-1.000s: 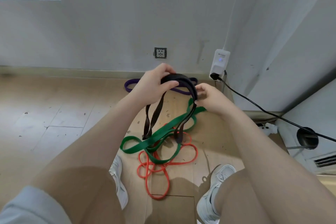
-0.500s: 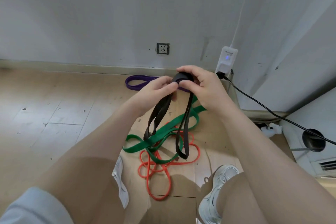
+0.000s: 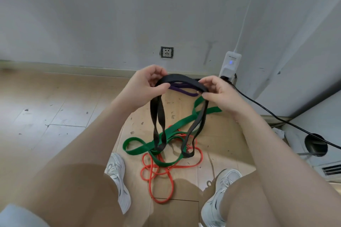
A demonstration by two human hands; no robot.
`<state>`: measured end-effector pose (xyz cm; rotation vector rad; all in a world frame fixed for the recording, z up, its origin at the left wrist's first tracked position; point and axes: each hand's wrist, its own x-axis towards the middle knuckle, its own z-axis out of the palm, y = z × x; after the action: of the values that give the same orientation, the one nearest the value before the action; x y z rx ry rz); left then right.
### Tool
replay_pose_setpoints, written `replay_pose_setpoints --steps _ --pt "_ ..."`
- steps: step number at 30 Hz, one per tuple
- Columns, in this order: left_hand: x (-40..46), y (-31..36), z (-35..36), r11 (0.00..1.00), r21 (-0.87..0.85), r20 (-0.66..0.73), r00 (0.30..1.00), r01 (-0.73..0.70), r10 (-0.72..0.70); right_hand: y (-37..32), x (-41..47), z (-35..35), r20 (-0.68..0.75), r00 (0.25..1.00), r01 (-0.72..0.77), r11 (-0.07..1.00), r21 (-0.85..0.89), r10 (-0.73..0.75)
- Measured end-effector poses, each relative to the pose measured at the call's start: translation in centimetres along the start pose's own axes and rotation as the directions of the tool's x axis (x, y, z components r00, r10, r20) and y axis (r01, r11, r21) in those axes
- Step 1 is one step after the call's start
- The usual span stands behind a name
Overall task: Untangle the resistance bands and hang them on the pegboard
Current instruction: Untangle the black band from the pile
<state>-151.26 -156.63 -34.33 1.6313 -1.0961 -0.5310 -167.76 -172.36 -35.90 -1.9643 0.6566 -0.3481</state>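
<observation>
A black resistance band (image 3: 181, 79) is stretched between my two hands above the floor. My left hand (image 3: 147, 84) pinches its left end and my right hand (image 3: 219, 94) pinches its right end. Two loops of it hang down, one at the left and one at the right. Their lower ends reach the green band (image 3: 145, 148), which lies tangled with the orange band (image 3: 158, 175) on the floor. A purple band (image 3: 181, 90) lies further back near the wall, partly hidden by the black band. No pegboard is in view.
My two white shoes (image 3: 117, 175) stand either side of the orange band. A wall socket (image 3: 167, 52) and a white power adapter (image 3: 230, 64) with a black cable (image 3: 276, 116) are on the walls. A round black object (image 3: 315, 144) sits at the right.
My hands were close together on the bunched black band; now they have drawn apart, spreading its top between them, and its hanging loops have separated.
</observation>
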Motion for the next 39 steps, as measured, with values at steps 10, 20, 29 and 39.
replay_pose_setpoints --steps 10,20,29,39 --pt "-0.6 1.0 2.2 0.998 0.057 0.104 0.995 -0.015 0.009 -2.2 -1.1 2.9 0.057 0.969 0.246 0.965 -0.091 -0.241" --pt "-1.5 -0.1 1.9 0.975 -0.094 0.233 0.957 0.201 -0.174 -2.8 -0.7 1.5 -0.208 0.960 0.217 0.969 0.121 -0.189" --pt "-1.3 1.0 1.0 0.999 0.016 -0.030 0.999 0.032 -0.031 -1.9 -0.8 0.1 -0.068 0.994 0.096 0.993 0.073 -0.091" --pt "-1.6 1.2 1.8 0.994 0.075 0.034 0.996 0.079 -0.082 -2.3 -0.3 3.5 0.063 0.976 0.213 0.972 -0.099 -0.208"
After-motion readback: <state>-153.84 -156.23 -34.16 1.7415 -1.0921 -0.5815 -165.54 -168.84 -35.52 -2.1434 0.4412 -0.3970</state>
